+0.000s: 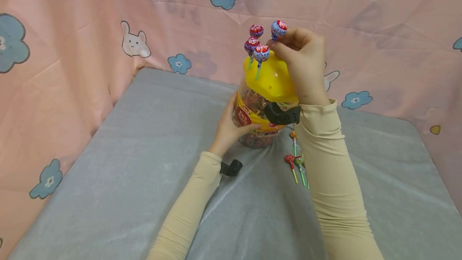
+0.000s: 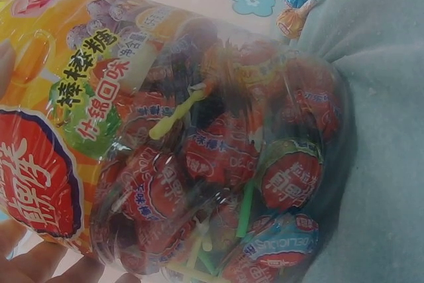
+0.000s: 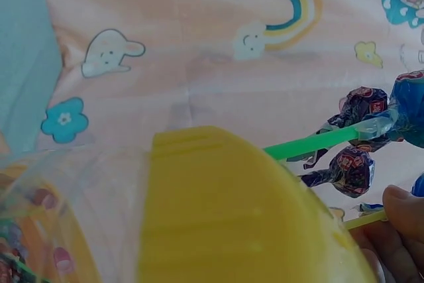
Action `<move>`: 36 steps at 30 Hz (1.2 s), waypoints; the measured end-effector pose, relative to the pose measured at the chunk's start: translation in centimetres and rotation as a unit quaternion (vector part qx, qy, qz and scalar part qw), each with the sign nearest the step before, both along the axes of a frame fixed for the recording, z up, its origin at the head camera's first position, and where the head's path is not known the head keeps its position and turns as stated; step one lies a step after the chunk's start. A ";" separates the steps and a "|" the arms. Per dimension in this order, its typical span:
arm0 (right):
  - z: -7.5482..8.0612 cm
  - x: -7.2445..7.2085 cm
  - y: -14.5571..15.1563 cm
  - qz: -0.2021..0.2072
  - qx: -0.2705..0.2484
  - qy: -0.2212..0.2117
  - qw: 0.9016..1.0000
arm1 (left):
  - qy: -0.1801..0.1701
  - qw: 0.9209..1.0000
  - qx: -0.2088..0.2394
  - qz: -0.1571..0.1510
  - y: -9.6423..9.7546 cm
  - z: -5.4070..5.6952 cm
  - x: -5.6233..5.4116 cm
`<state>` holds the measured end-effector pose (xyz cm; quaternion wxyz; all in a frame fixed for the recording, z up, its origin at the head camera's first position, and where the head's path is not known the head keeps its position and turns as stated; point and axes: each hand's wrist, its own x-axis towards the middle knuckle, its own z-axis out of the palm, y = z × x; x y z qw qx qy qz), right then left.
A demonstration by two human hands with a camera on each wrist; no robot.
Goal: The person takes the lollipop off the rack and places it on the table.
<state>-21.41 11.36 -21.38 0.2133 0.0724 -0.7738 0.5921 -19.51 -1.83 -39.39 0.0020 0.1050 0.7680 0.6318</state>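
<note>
A clear plastic candy jar (image 1: 252,139) with a yellow lid (image 1: 276,85) and a printed label stands tilted on the grey cloth. Wrapped lollipops fill it, as the left wrist view shows. My left hand (image 1: 230,126) grips the jar's left side, thumb across the front. Three lollipops stand by their sticks in the lid: a blue-wrapped one (image 1: 261,53) and two purple ones (image 1: 252,45). Above the lid, my right hand (image 1: 306,59) pinches another blue-wrapped lollipop (image 1: 279,29). Its yellow stick (image 3: 366,220) meets the lid's top in the right wrist view; how deep it sits is hidden.
Several loose lollipops (image 1: 290,159) lie on the grey cloth (image 1: 144,163) right of the jar, partly behind the right forearm. A pink printed curtain (image 1: 195,23) hangs behind the table. Black camera mounts (image 1: 232,168) sit at both wrists.
</note>
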 end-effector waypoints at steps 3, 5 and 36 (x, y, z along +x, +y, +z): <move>0.0 0.0 0.1 0.002 -0.008 0.004 1.000 | 0.000 1.000 -0.002 0.000 0.0 0.0 0.0; 0.0 0.0 0.1 0.007 -0.028 0.007 1.000 | 0.001 1.000 -0.001 0.000 0.0 0.1 0.0; -1.6 4.4 3.6 0.115 -0.249 0.028 0.961 | 0.007 1.000 0.017 -0.001 0.1 0.0 0.0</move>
